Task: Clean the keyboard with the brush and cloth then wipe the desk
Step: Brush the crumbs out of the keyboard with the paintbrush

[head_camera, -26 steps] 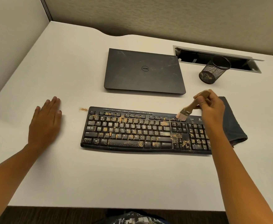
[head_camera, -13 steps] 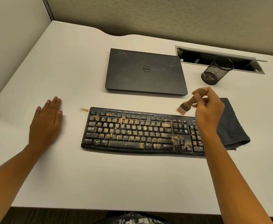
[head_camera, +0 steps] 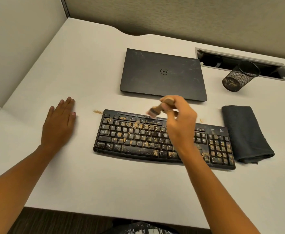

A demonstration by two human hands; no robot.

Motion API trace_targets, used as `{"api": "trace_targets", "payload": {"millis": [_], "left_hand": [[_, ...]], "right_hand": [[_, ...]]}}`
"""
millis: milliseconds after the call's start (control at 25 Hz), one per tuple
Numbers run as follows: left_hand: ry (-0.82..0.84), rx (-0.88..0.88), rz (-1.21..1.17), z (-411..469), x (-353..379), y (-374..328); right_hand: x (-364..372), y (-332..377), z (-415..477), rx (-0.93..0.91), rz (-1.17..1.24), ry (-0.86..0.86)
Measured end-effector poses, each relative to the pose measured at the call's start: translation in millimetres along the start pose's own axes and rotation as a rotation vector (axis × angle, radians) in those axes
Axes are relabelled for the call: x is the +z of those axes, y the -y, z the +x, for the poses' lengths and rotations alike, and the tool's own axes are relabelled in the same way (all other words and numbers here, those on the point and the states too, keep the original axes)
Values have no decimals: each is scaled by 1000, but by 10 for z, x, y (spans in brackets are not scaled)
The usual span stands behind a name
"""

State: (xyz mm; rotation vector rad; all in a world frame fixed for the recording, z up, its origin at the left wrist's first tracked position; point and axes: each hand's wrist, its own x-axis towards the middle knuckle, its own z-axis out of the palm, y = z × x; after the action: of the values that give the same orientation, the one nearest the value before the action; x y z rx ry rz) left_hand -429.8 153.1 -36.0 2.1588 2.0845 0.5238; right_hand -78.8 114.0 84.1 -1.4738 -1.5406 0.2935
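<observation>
Brushing, first of the task's steps, judged barely begun: tan crumbs over nearly every row of the keyboard (head_camera: 130, 137), thickest on the space bar and the number pad. Right hand (head_camera: 180, 122) curled round the wooden handle of the brush (head_camera: 158, 109), bristles pointing down and left at the keyboard's far edge, over the function row; touching or just above, cannot tell through the blur. Left hand (head_camera: 60, 122) flat on the desk (head_camera: 87, 73), fingers straight and close together, holding nothing, well to the left of the keyboard. Cloth (head_camera: 244, 132) folded and untouched, just beside the keyboard's right end. Next move, most likely: bristles down into the rows, short strokes driving the crumbs one way toward an edge, light enough not to scatter them over the desk or onto the laptop (head_camera: 162, 73) just behind; perhaps the left hand onto the keyboard to steady it. Count: one keyboard, one brush, one cloth, one closed laptop, one mesh cup (head_camera: 239, 76) near the cable slot (head_camera: 222, 62), two hands, and at least one small crumb patch (head_camera: 97, 112) on the desk off the keyboard's far-left corner.
</observation>
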Motion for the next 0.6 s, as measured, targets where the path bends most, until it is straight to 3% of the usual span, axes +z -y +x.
{"api": "trace_targets", "payload": {"millis": [480,600], "left_hand": [[-9,-15,-9,-4,-21,-30],[-13,-20,-19,-7,-25,-40]], "right_hand": [[851,502,170,-245,118,374],[824,511,205,-265,84,369]]}}
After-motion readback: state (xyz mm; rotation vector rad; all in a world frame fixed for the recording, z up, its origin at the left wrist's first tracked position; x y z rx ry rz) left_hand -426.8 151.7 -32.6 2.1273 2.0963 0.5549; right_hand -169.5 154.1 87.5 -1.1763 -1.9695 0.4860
